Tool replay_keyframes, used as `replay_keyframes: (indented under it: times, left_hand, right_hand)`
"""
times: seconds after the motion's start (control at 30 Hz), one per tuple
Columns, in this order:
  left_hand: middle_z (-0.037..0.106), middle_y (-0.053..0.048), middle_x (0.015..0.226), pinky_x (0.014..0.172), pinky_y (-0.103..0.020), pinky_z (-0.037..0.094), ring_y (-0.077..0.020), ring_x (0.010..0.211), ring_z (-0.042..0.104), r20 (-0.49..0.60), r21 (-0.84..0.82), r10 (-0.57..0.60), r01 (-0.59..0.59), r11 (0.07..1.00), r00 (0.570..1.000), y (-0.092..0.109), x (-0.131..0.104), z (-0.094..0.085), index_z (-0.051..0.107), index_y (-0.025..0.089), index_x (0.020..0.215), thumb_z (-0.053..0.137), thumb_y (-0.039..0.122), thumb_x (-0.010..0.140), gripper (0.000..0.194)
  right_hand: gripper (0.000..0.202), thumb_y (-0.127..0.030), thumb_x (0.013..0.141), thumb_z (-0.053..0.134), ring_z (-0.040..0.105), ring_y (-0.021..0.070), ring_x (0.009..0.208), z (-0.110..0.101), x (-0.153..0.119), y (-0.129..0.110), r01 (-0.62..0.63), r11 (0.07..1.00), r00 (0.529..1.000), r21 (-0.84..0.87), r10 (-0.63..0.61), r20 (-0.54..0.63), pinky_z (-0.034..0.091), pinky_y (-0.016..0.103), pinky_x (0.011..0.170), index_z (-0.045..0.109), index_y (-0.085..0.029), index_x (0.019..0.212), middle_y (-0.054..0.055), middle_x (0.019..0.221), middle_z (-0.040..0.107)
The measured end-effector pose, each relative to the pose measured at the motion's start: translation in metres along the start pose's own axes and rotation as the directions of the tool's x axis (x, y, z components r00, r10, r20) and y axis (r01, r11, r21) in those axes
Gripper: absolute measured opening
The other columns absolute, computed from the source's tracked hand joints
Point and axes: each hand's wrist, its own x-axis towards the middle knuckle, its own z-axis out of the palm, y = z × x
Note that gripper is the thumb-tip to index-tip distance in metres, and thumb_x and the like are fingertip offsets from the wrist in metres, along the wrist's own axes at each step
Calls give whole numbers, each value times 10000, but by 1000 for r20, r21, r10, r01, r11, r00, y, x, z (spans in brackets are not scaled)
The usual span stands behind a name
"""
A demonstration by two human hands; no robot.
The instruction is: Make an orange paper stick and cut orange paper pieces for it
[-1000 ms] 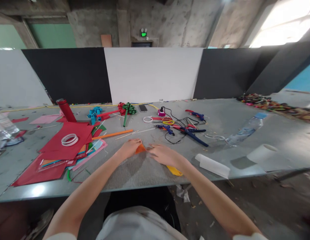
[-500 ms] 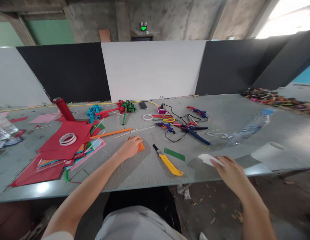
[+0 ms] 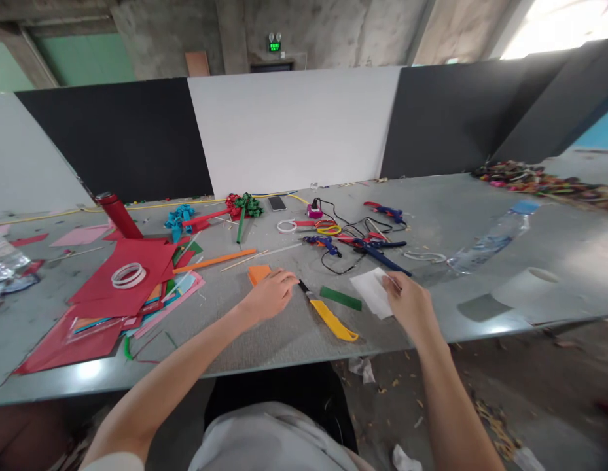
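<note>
My right hand (image 3: 412,302) pinches a white sheet (image 3: 373,293), thin like tissue or paper, at its right edge, just above the table. My left hand (image 3: 271,294) reaches over the table with its fingers stretched out and nothing visible in them. Behind its knuckles, partly covered, lies a piece of orange paper (image 3: 258,273). Close to the left fingertips is the black end of a yellow-handled cutter knife (image 3: 333,320). Between the knife and the white sheet rests a green paper strip (image 3: 341,298).
Red sheets (image 3: 124,278) with white tape rolls (image 3: 129,276) lie left, near a red flask (image 3: 119,216). Ribbon flowers (image 3: 245,206), a phone (image 3: 277,203), glue guns (image 3: 323,244) with cords and dark-blue-handled pliers (image 3: 382,255) are farther back. A bottle (image 3: 495,239) and white roll (image 3: 527,286) lie right.
My left hand has slid right, uncovering more of the orange paper. My right hand has carried the white sheet leftward, toward the green strip, and the sheet now hangs more spread out.
</note>
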Motion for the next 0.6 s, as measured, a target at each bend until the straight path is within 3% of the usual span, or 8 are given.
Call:
replay_keyframes:
  times: [0.07,0.13,0.2,0.27,0.33,0.47,0.53,0.6]
  left_hand:
    - [623,-108,1263,1067,-369,416,-227,1207,533,50,82,80,-84,993,996,6,8,1,628,165,1219,408,139,986,321]
    - [627,-105,1244,1036,-357,433,-222,1179,551,92,121,128,-139,983,988,14,20,3,633,168,1198,430,139,977,301]
    - [635,-101,1212,1013,-348,446,-222,1161,564,110,122,148,-161,979,983,23,32,5,642,173,1173,441,142,971,286]
    - [640,-106,1192,1001,-346,455,-230,1160,567,121,111,167,-180,977,979,32,45,10,652,174,1151,459,144,961,273]
    - [644,-109,1187,1000,-346,460,-235,1154,572,131,87,184,-196,977,974,39,57,16,661,181,1139,479,143,947,267]
    - [644,-111,1204,1020,-345,463,-233,1151,590,136,-31,207,-205,978,969,55,84,35,652,193,1172,492,149,938,287]
    - [599,-129,1307,1044,-365,456,-243,1212,573,90,-138,159,-146,980,983,63,99,48,602,181,1263,470,179,957,334]
    - [462,-187,1480,1122,-439,390,-298,1364,458,1,-276,40,-38,961,999,71,117,60,445,135,1437,527,267,955,506]
  right_hand:
    - [536,-467,981,385,684,313,908,2,2,2,10,1000,999,27,-8,-50,494,394,789,494,-110,1365,183,1047,714]
    - [651,-549,944,458,652,338,1001,5,1,5,62,998,995,0,-62,-74,489,433,851,426,-105,1418,209,1161,668]
    - [573,-567,905,520,611,357,1079,7,-1,9,129,989,990,-71,-132,-42,466,474,914,547,-157,1304,199,1225,637]
    - [375,-493,914,503,606,347,1071,9,-1,15,179,978,984,-107,-180,0,449,488,937,667,-199,1079,167,1175,660]
    - [324,-425,920,466,623,326,1032,11,1,20,208,976,978,-58,-209,-24,452,467,932,697,-198,919,158,1099,691]
    - [391,-494,904,482,672,294,874,7,5,24,118,984,986,136,-99,-136,478,383,780,721,-184,887,150,952,740]
    - [429,-536,897,481,670,285,789,4,6,23,31,982,990,186,-5,-139,450,358,695,724,-182,896,137,844,740]
    - [469,-567,898,448,648,276,732,0,5,21,-26,978,986,206,60,-157,416,347,654,704,-175,880,128,766,716]
